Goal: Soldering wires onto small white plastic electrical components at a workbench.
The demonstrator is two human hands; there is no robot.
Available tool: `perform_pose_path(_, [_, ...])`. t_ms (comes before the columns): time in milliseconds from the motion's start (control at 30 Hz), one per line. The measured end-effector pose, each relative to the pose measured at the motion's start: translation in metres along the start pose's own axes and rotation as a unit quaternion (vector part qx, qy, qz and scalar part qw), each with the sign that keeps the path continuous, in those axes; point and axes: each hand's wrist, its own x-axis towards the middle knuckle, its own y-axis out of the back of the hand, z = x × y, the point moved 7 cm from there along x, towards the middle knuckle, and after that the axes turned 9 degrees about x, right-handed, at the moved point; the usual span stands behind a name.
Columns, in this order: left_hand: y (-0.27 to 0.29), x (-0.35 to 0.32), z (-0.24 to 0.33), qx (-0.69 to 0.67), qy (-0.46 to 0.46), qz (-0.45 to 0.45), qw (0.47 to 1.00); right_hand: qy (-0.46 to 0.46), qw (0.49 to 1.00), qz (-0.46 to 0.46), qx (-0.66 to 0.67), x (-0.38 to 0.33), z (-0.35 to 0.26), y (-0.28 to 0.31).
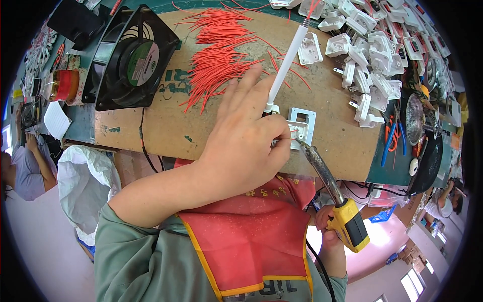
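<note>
My left hand (246, 133) reaches over the board, thumb and index finger pressed together at the left edge of a small white plastic housing (301, 132). What the fingertips pinch is hidden; a short bit of red wire shows beside them. A white tube (288, 65) with red wires out of its top slants up from beside the index finger. My right hand (329, 226) grips a soldering iron (347, 221) by its yellow and black handle. The iron's tip is at the inside of the housing, close to the left fingertips.
Beyond my left hand lies a bundle of red wires (216, 55). A black fan (131, 58) stands at the left. White plastic housings (375, 65) are heaped at the far right, near blue-handled pliers (395, 136). A white sack (85, 181) is below the table's left edge.
</note>
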Motion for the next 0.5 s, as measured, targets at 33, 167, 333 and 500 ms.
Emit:
perform_pose_path(33, [0.0002, -0.0001, 0.0001, 0.0, -0.001, 0.002, 1.0, 0.0, 1.0, 0.0, 0.0, 0.0001, 0.0001, 0.0007])
perform_pose_path(167, [-0.0002, -0.0001, 0.0005, -0.001, -0.001, 0.005, 1.0, 0.004, 1.0, 0.003, 0.004, -0.0009, 0.0006, 0.0003])
perform_pose_path(333, [-0.0004, 0.0002, 0.0006, 0.001, -0.003, 0.006, 1.0, 0.011, 1.0, -0.003, 0.004, -0.0014, 0.0012, 0.0021])
perform_pose_path(500, [0.0001, -0.0004, 0.0007, 0.0, -0.003, 0.008, 1.0, 0.025, 1.0, -0.016, -0.011, -0.0021, 0.001, 0.0028])
